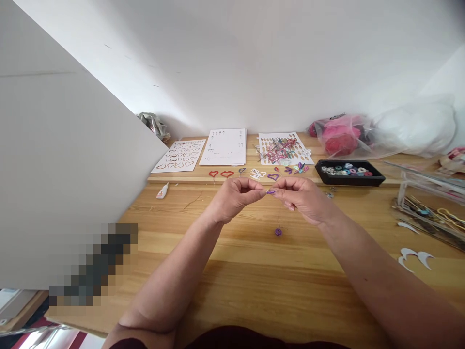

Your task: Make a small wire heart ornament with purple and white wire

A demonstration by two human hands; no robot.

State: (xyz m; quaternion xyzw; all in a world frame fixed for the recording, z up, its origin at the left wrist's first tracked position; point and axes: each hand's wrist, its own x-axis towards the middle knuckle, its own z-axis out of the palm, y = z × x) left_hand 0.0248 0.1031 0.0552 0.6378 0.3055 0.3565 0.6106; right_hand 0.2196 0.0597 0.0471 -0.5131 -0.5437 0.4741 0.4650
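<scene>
My left hand and my right hand meet over the middle of the table, thumbs and forefingers pinched. Between the fingertips is a small, narrow purple thread-wrapped piece, gripped from both sides; the fingers cover its ends. Below them, a small spool of purple thread appears with a strand running up toward my right hand. Just beyond the fingers lie a purple heart-shaped outline, two red outlines and several white loops.
A black tray of thread spools stands right of my hands. Along the raised ledge lie cut-out sheets, paper and a sheet of colourful petals. A glue bottle lies left; a clear rack and white crescents lie right.
</scene>
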